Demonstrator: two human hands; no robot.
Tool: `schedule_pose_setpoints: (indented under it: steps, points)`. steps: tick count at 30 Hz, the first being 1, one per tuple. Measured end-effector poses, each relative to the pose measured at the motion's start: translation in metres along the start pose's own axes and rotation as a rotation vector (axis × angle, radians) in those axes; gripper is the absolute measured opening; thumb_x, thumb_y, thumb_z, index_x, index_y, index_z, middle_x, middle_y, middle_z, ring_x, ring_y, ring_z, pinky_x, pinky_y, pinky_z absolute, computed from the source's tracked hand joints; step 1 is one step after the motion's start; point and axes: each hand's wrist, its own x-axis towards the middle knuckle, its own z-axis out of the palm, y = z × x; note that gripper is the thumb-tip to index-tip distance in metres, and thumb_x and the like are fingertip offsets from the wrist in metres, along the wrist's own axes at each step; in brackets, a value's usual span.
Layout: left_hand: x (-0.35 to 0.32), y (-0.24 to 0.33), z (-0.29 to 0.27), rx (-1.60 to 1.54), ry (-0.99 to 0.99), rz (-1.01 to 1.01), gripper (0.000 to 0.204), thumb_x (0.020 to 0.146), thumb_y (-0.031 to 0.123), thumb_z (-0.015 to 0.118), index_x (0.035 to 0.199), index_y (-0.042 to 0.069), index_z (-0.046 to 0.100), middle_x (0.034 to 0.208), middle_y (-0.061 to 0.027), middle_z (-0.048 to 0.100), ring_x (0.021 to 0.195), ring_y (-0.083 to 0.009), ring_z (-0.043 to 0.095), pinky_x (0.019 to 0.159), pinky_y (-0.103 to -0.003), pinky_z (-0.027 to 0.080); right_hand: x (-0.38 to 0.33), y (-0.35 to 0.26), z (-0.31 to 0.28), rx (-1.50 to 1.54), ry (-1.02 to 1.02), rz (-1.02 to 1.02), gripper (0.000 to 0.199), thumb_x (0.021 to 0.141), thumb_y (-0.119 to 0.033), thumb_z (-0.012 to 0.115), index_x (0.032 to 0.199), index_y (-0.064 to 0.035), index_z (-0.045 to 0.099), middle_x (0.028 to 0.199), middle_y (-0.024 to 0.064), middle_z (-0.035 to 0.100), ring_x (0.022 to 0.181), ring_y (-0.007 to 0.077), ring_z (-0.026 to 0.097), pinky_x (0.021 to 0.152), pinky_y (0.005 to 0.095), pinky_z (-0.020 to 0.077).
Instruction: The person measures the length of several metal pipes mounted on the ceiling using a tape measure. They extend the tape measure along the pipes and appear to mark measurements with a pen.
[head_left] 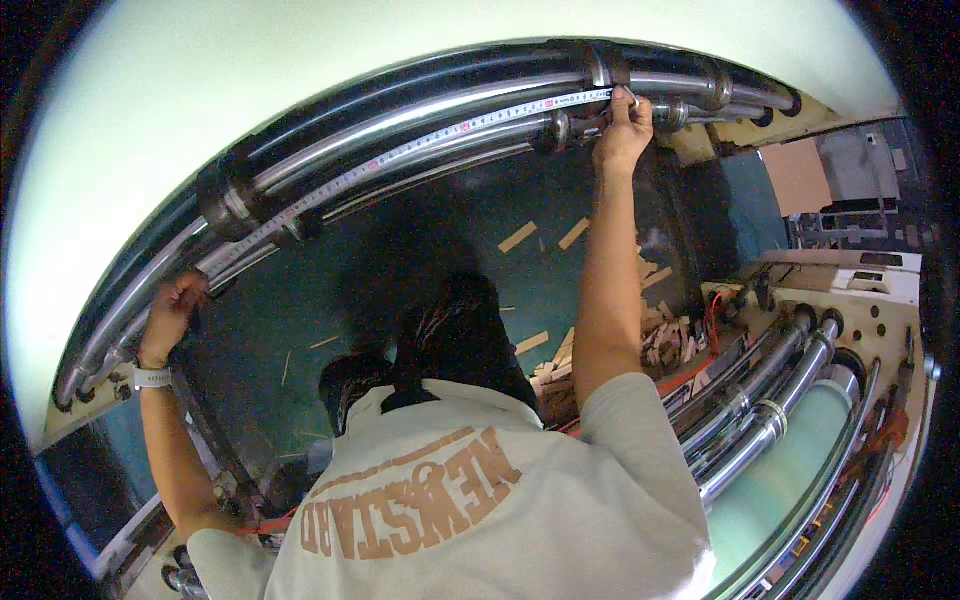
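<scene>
A white tape measure [420, 146] is stretched along the polished metal shafts [330, 160] of a machine. Its far right end is pinched between the thumb and fingers of my right hand [624, 128], close to a dark collar [608, 65] on the shafts. At the other end, my left hand [178, 305] closes on the tape, beside the lower shaft. A light band circles my left wrist. Between my hands the tape passes a second dark collar [228, 200]. The tape's case cannot be made out.
Loose cardboard strips [518, 237] lie scattered on the dark green floor, with a heap of scraps [672, 342] to the right. Behind on the right stands another machine section with metal rollers [770, 425], a pale green cylinder [775, 490] and a red cable [700, 368].
</scene>
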Motion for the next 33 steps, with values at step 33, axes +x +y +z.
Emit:
schedule_pose_setpoints:
  steps: [33]
  points:
    - [0.032,-0.024,-0.026,0.127,-0.126,0.064,0.021,0.085,0.017,0.049,0.071,0.002,0.052,0.056,-0.0029,0.047,0.054,-0.0113,0.046,0.052,-0.025,0.037,-0.005,0.018,-0.008,-0.070,0.052,-0.084,0.013,0.076,-0.015,0.063,0.082,-0.0100,0.053,0.079,0.0004,0.054,0.071,0.0132,0.048,0.062,0.0287,0.0409]
